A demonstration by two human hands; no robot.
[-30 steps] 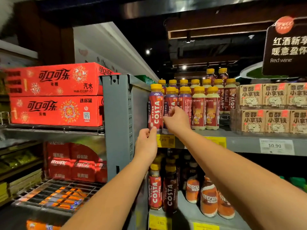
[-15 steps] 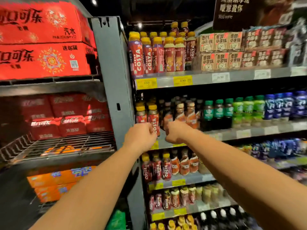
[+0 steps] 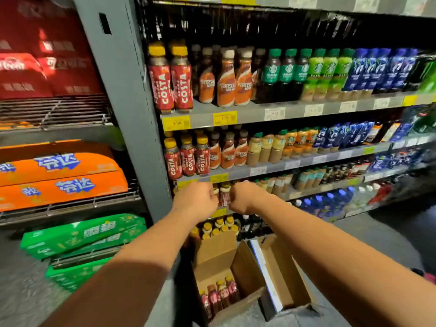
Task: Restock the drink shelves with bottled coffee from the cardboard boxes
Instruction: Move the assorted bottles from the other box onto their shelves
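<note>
Left hand (image 3: 195, 201) and right hand (image 3: 245, 197) dropped lower.

A grey steel upright (image 3: 132, 114) separates the drink shelves (image 3: 247, 113) from 3 wire racks (image 3: 70, 112) bearing red cartons (image 3: 47, 67), orange cartons (image 3: 59, 175) and green cartons (image 3: 82, 234). The floor (image 3: 387, 237) is grey and dimly lit.

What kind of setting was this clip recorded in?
Most likely a supermarket drinks aisle: shelves of bottled coffee with price tags, plus an open cardboard box of bottles on the floor.
</note>
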